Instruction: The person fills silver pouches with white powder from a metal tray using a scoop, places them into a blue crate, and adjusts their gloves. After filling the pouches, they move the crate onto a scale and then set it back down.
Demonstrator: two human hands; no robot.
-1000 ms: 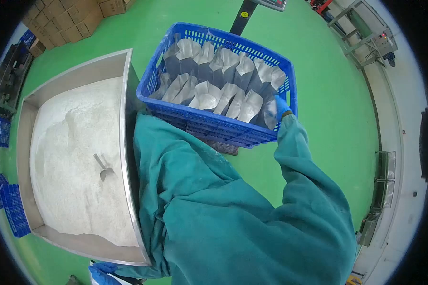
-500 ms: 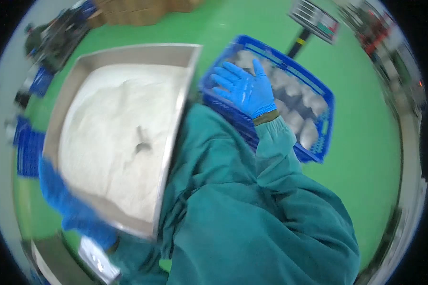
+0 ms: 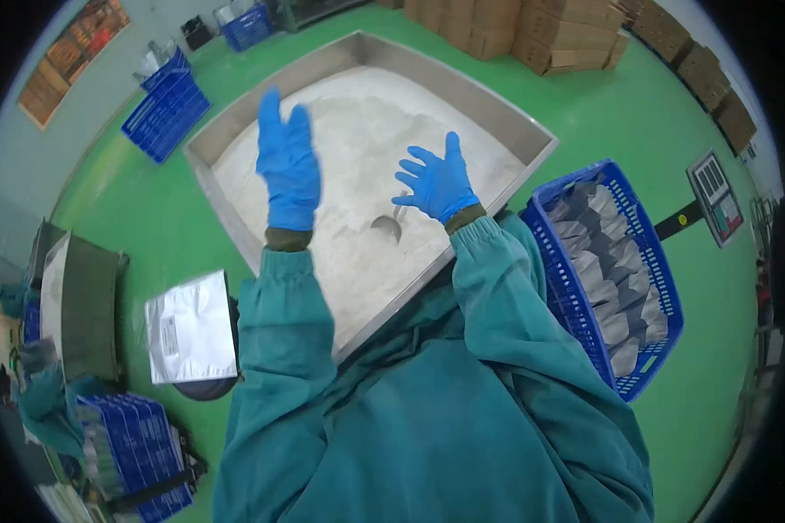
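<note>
A wide metal tray (image 3: 532, 131) full of white powder (image 3: 358, 131) is in front of my body. My left hand (image 3: 290, 166), in a blue glove, is raised over the tray's left part, fingers extended and holding nothing. My right hand (image 3: 440, 179), gloved in blue too, hovers above the powder with spread fingers and is empty. Just below it a metal scoop (image 3: 387, 228) rests in the powder, its handle partly hidden by that hand. Right of the tray stands a blue basket (image 3: 663, 270) holding several pale, filled bags (image 3: 615, 283).
A digital scale display (image 3: 717, 199) stands beyond the basket. On the left a silver bag (image 3: 192, 329) lies on a dark round stand. Blue crates (image 3: 166, 113) and cardboard boxes (image 3: 563, 30) are farther back. Another person's green sleeve (image 3: 48, 410) shows at lower left.
The view has turned toward the left. My left hand has moved from the tray's outer edge to above it, and my right hand has moved from over the basket to above the powder.
</note>
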